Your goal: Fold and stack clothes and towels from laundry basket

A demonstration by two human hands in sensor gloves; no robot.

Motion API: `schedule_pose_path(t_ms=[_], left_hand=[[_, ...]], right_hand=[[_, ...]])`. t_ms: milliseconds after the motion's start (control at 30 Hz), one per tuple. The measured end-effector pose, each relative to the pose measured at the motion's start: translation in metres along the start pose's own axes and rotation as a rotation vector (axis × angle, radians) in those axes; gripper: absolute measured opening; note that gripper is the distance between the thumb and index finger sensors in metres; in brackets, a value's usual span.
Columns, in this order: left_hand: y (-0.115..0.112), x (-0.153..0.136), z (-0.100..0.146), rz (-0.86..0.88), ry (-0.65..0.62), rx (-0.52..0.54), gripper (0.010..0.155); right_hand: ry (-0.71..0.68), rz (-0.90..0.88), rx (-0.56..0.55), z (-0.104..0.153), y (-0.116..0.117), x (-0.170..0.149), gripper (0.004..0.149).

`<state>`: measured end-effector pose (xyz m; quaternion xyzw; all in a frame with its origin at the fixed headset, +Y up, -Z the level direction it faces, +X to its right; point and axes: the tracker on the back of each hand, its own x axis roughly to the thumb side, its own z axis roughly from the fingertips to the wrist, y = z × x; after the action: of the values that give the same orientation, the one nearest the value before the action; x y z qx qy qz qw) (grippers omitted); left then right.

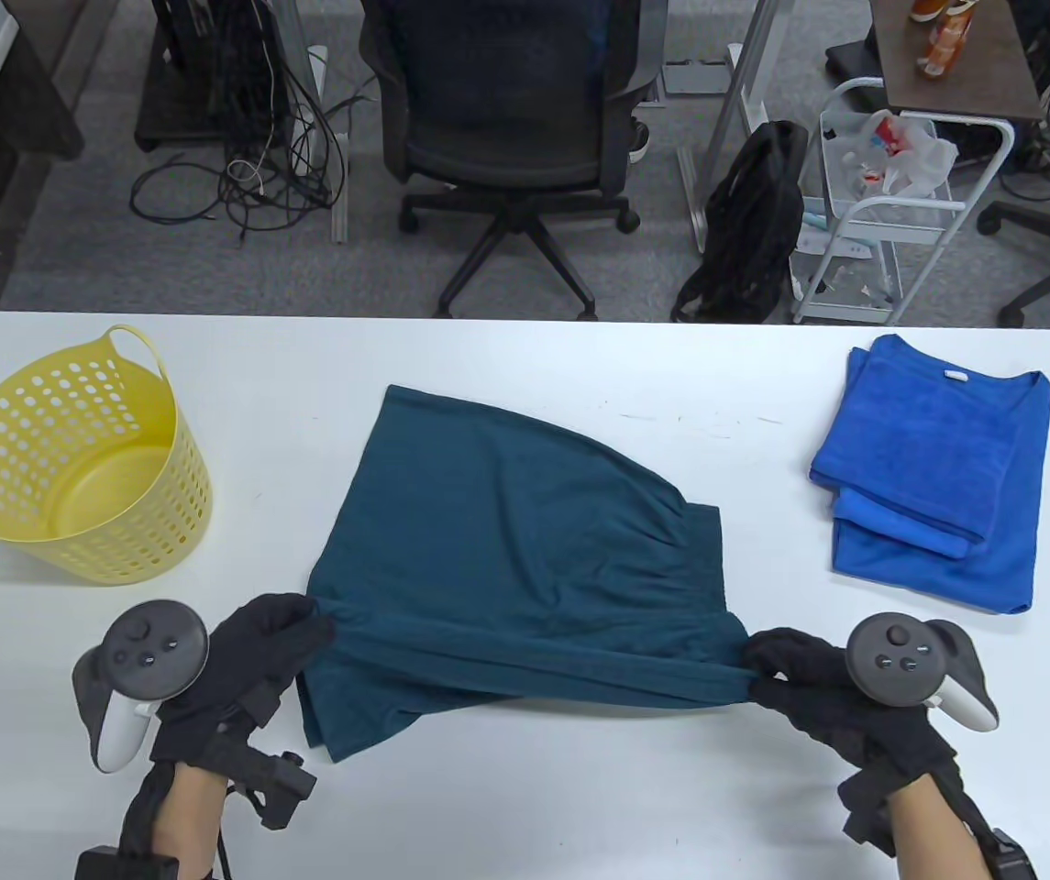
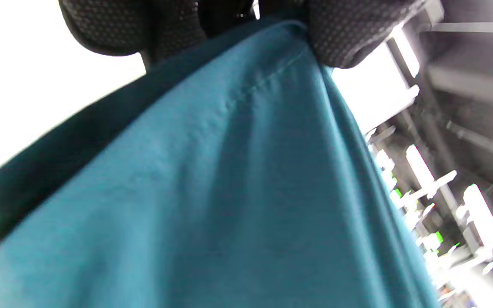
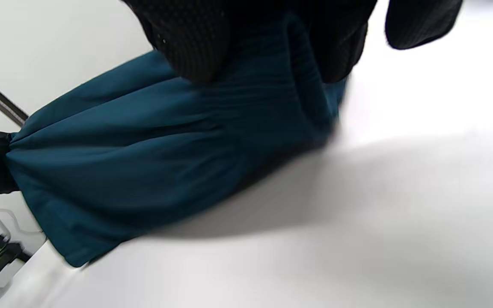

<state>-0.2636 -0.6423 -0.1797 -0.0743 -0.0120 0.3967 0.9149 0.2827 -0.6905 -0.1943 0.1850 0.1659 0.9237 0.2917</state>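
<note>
Both hands are closed on the teal garment: the left hand pinches its near left corner and the right hand pinches the near right end, so the near edge is stretched taut between them and raised off the white tabletop, while the far part lies spread flat in the middle. The fold could, I judge, go crooked from here: if one hand carries its corner further than the other, the edges will not meet, and the gathered wrinkles near the right side may get trapped inside the fold. A loose pinch could also let a corner slip, dropping the layer in a heap. Counting: one teal garment in hand, one yellow laundry basket at the left with nothing visible inside, and one stack of folded blue towels at the right, apparently two pieces, though I cannot be sure.
</note>
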Motion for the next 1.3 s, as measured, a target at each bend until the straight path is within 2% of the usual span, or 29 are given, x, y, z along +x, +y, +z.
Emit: schedule_pose_path(t_ms=[33, 100, 133, 167, 233, 267, 300, 333, 367, 400, 500, 567, 667, 733, 800, 867, 967, 1100, 1167, 1300], left_hand=[[0.007, 0.017, -0.021, -0.102, 0.038, -0.007, 0.042], [0.008, 0.034, -0.062, -0.208, 0.092, -0.041, 0.043], [0.003, 0.041, -0.095, -0.247, 0.159, -0.059, 0.044], [-0.001, 0.044, -0.118, -0.277, 0.194, -0.063, 0.045], [-0.017, 0.044, -0.176, -0.361, 0.317, -0.006, 0.046], [-0.024, 0.041, -0.191, -0.376, 0.333, 0.024, 0.049], [-0.034, 0.034, -0.208, -0.388, 0.369, 0.081, 0.062], [-0.041, 0.028, -0.214, -0.371, 0.387, 0.116, 0.073], [-0.051, 0.022, -0.219, -0.353, 0.411, 0.131, 0.078], [-0.058, 0.016, -0.221, -0.372, 0.417, 0.089, 0.084], [-0.063, 0.008, -0.21, -0.488, 0.321, -0.022, 0.084], [-0.064, 0.004, -0.186, -0.583, 0.217, -0.011, 0.082], [-0.069, -0.004, -0.136, -0.621, 0.12, -0.039, 0.081], [-0.075, -0.012, -0.099, -0.586, 0.083, -0.047, 0.082], [-0.08, -0.021, -0.072, -0.558, 0.068, -0.035, 0.081], [-0.086, -0.034, -0.049, -0.523, 0.068, -0.003, 0.081], [-0.092, -0.055, -0.028, -0.457, 0.102, 0.019, 0.08], [-0.083, -0.07, -0.018, -0.424, 0.134, 0.06, 0.079], [-0.077, -0.073, -0.016, -0.397, 0.129, 0.11, 0.078], [-0.071, -0.078, -0.011, -0.372, 0.105, 0.141, 0.077]], right_hand=[[0.047, 0.046, -0.038, -0.009, -0.013, 0.005, 0.042], [0.144, 0.115, -0.062, -0.028, -0.024, 0.008, 0.043], [0.235, 0.181, -0.061, -0.048, -0.026, 0.008, 0.042], [0.294, 0.227, -0.044, -0.061, -0.026, 0.006, 0.043], [0.427, 0.351, -0.041, -0.104, -0.02, -0.003, 0.043], [0.449, 0.381, -0.066, -0.116, -0.017, -0.007, 0.043], [0.48, 0.432, -0.167, -0.13, -0.012, -0.013, 0.048], [0.503, 0.458, -0.271, -0.135, -0.008, -0.015, 0.054], [0.505, 0.451, -0.331, -0.138, -0.006, -0.017, 0.06], [0.495, 0.406, -0.324, -0.137, -0.006, -0.019, 0.062], [0.524, 0.273, -0.221, -0.116, -0.007, -0.021, 0.067], [0.549, 0.23, -0.136, -0.101, 0.0, -0.025, 0.071], [0.644, 0.236, 0.028, -0.089, 0.021, -0.031, 0.082], [0.686, 0.263, 0.071, -0.091, 0.038, -0.031, 0.087], [0.704, 0.302, 0.034, -0.096, 0.051, -0.027, 0.088], [0.702, 0.356, -0.08, -0.103, 0.055, -0.021, 0.084], [0.802, 0.285, -0.081, -0.111, 0.053, -0.021, 0.089], [0.908, 0.245, -0.088, -0.12, 0.054, -0.019, 0.098], [0.945, 0.228, -0.075, -0.126, 0.057, -0.016, 0.099], [0.989, 0.198, -0.064, -0.132, 0.054, -0.017, 0.098]])
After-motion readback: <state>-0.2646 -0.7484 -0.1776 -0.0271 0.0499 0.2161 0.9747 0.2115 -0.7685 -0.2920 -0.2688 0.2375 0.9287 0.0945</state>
